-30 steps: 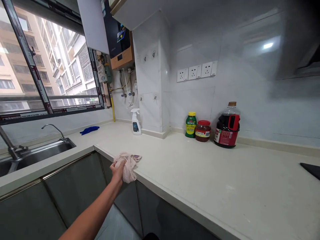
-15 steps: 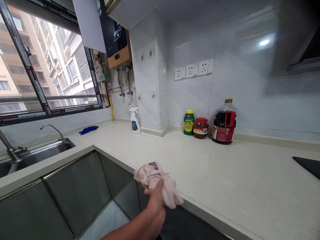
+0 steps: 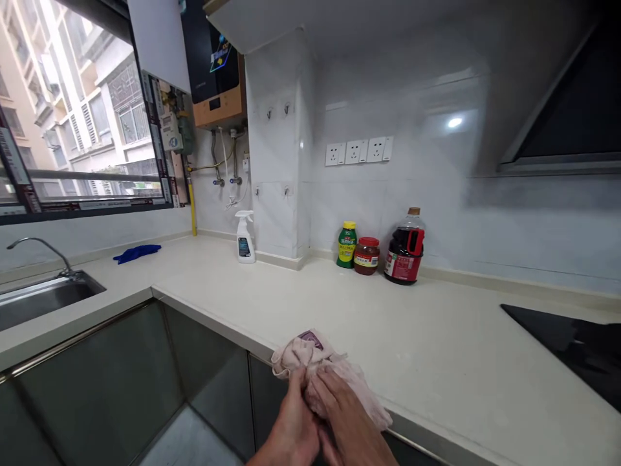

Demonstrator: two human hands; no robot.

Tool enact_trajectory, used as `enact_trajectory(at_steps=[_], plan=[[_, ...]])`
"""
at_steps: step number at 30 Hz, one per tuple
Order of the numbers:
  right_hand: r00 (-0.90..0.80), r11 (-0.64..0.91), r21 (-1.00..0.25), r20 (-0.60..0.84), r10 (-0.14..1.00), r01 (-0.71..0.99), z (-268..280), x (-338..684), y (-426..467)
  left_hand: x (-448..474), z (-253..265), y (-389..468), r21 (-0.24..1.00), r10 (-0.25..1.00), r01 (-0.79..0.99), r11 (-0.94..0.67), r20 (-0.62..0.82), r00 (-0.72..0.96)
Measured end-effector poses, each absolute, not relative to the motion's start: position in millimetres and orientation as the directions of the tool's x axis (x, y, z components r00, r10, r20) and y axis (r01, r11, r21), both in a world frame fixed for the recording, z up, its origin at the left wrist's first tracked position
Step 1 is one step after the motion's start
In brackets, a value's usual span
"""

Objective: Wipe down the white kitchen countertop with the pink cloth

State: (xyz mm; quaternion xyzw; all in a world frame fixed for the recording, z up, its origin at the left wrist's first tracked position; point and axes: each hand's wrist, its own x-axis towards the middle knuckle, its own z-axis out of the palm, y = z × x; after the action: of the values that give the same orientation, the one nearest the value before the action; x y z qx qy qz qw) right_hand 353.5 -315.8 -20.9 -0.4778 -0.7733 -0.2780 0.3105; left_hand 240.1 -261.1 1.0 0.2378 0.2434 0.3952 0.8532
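A bunched pale pink cloth [image 3: 356, 385] with a purple label hangs over the counter's front edge, held in front of me. My left hand [image 3: 294, 417] is closed on its near side, thumb up; its other fingers are mostly hidden under the folds. From the right, my right hand [image 3: 342, 414] lies over the cloth with fingers close together, gripping it beside the left hand. The two hands almost touch.
On the pale countertop [image 3: 427, 349] stand a spray bottle [image 3: 245, 239], a green bottle [image 3: 346, 246], a red-lidded jar [image 3: 367, 257] and a large dark sauce jug [image 3: 405, 249]. A black cooktop [image 3: 577, 343] lies right. Blue cloth [image 3: 137, 253] sits near the sink [image 3: 53, 298].
My right hand has come into view and taken hold of the cloth beside my left hand. The cloth sits slightly lower and further right. The view has turned right, showing more of the cooktop.
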Motion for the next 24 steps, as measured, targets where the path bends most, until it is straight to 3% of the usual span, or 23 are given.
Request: enact_trajectory(at_steps=[2, 4, 6, 7, 10, 12, 15, 18, 24], plan=[[-0.289, 0.285, 0.148, 0.779, 0.556, 0.947, -33.0, 344.8, -291.2, 216.8, -0.1, -251.8, 0.689, 0.747, -0.438, 0.577, -0.228, 0.624], [-0.228, 0.176, 0.153, 0.780, 0.582, 0.972, -40.2, 339.9, -270.6, 192.3, -0.3, -242.5, 0.852, 0.756, -0.268, 0.450, -0.203, 0.623], [-0.175, 0.076, 0.162, 0.783, 0.597, 0.984, -39.9, 331.1, -252.1, 168.3, 3.4, -233.1, 0.989, 0.812, -0.080, 0.123, -0.054, 0.581], [-0.157, 0.031, 0.174, 0.782, 0.603, 0.984, -37.2, 325.0, -243.3, 157.3, 7.3, -228.2, 0.996, 0.838, 0.023, -0.082, 0.056, 0.543], [-0.145, -0.045, 0.221, 0.766, 0.626, 0.974, -25.5, 307.6, -221.5, 135.7, 27.1, -210.4, 0.791, 0.828, 0.306, -0.529, 0.403, 0.390], [-0.183, -0.028, 0.255, 0.760, 0.624, 0.966, -19.8, 302.8, -214.3, 135.9, 42.5, -195.9, 0.637, 0.753, 0.405, -0.656, 0.582, 0.305], [-0.251, 0.012, 0.305, 0.762, 0.597, 0.952, -17.7, 308.6, -217.2, 156.1, 59.6, -174.5, 0.451, 0.589, 0.418, -0.789, 0.749, 0.303], [-0.275, 0.017, 0.325, 0.768, 0.578, 0.945, -19.2, 324.6, -230.8, 181.1, 65.9, -158.5, 0.350, 0.508, 0.421, -0.837, 0.782, 0.360], [-0.293, -0.007, 0.328, 0.854, 0.430, 0.945, -24.0, 375.6, -274.2, 200.2, 59.8, -135.7, 0.362, 0.547, 0.419, -0.833, 0.651, 0.526]])
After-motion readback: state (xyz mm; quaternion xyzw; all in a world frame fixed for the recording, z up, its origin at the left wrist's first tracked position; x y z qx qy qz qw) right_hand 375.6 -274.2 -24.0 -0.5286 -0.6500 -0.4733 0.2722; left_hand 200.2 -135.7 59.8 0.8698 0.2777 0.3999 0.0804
